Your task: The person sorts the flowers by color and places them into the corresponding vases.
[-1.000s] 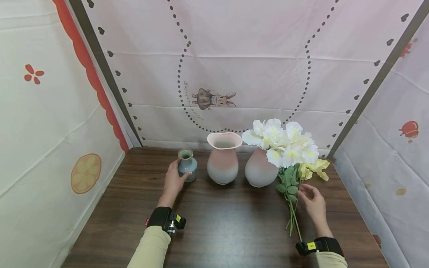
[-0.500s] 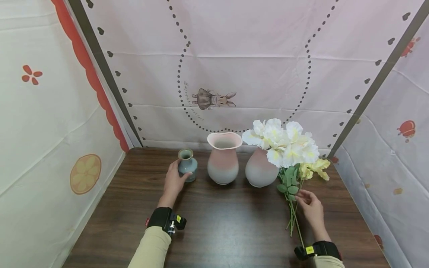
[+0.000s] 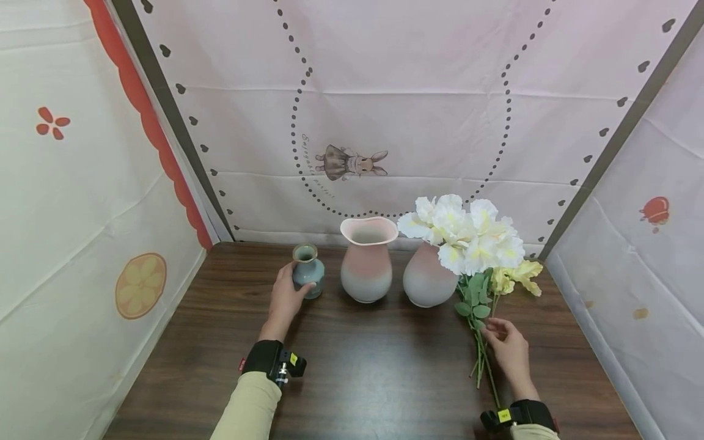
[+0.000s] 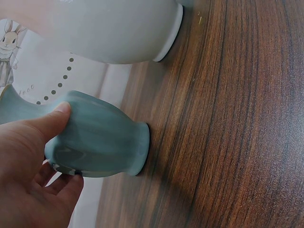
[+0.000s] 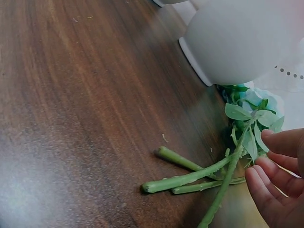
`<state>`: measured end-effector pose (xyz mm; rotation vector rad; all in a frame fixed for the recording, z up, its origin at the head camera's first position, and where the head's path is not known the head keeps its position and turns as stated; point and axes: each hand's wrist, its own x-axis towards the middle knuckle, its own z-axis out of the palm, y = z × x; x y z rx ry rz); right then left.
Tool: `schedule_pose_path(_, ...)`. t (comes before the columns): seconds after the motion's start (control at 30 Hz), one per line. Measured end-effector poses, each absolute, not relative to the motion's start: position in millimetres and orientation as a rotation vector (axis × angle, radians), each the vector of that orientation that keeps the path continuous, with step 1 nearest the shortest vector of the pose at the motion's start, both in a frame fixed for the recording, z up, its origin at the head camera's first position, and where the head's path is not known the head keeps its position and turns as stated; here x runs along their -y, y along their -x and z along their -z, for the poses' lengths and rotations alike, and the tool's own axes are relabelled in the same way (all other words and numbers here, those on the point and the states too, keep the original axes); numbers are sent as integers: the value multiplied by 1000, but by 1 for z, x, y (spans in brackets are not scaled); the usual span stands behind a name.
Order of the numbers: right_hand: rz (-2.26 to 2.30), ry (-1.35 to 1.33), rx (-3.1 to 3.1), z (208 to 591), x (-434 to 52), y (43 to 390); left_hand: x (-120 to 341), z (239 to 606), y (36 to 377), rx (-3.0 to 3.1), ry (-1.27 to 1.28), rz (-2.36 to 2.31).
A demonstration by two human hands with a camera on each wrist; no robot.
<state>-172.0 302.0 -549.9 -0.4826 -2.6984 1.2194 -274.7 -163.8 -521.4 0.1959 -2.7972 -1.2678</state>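
Note:
On the table's left side stands a small blue-green vase (image 3: 309, 276). My left hand (image 3: 284, 299) grips it, with the thumb (image 4: 54, 121) on one side and the fingers bent around the other. At the right lies a bunch of artificial flowers: white blooms (image 3: 467, 235), a yellow bloom (image 3: 517, 276) and green leaves (image 3: 474, 299). Their stems (image 5: 190, 180) lie crossed, pointing toward the person. My right hand (image 3: 508, 351) is beside the stems and leaves, its fingers loosely bent with a gap between thumb and fingertips. No stem shows between them.
Two pink-and-white vases stand at the back: a middle one (image 3: 365, 269) with a wavy rim, and a right one (image 3: 428, 278) partly hidden by the white blooms. Printed cloth (image 3: 440, 134) walls the brown wooden table (image 3: 374, 379) at the back and sides.
My right hand has shifted slightly left and toward the person, closer to the stems. My left hand and the blue-green vase stay in place.

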Motion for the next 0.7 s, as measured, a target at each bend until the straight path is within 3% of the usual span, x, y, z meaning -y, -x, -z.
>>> schedule_pose_path(0.7, -1137, 472, 2775, 561, -303, 164, 164, 521, 273, 2789, -190, 1285)
